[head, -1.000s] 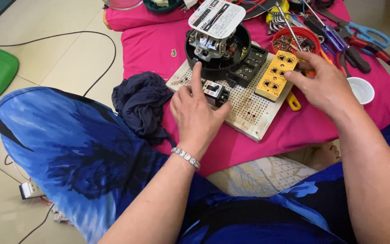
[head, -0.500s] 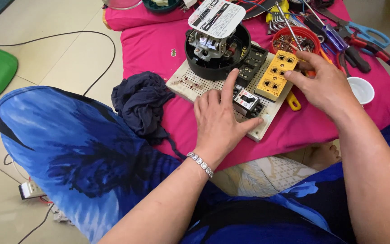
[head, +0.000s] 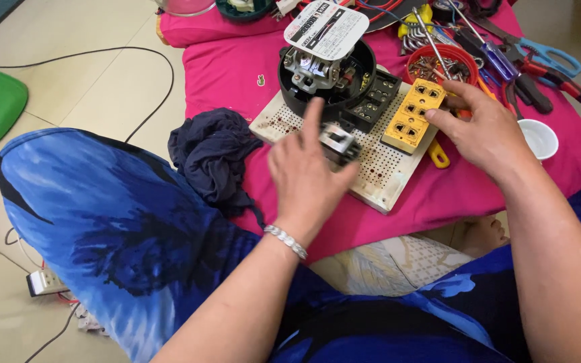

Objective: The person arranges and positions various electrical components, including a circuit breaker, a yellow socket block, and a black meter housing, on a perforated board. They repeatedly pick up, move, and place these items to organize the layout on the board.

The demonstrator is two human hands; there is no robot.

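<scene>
The left hand [head: 307, 178] grips a small grey switch [head: 339, 142] on the perforated board [head: 378, 176]. The right hand [head: 485, 128], fingers loosely curled, rests against the yellow socket block [head: 413, 115], seemingly steadying it.

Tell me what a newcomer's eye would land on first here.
The left hand grips a small grey switch over the white perforated board on the pink cloth. The right hand touches a yellow socket block; behind sits a round black meter.

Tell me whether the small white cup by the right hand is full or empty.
Empty: the white cup stands upright beside the right hand, its inside showing only bare white.
</scene>
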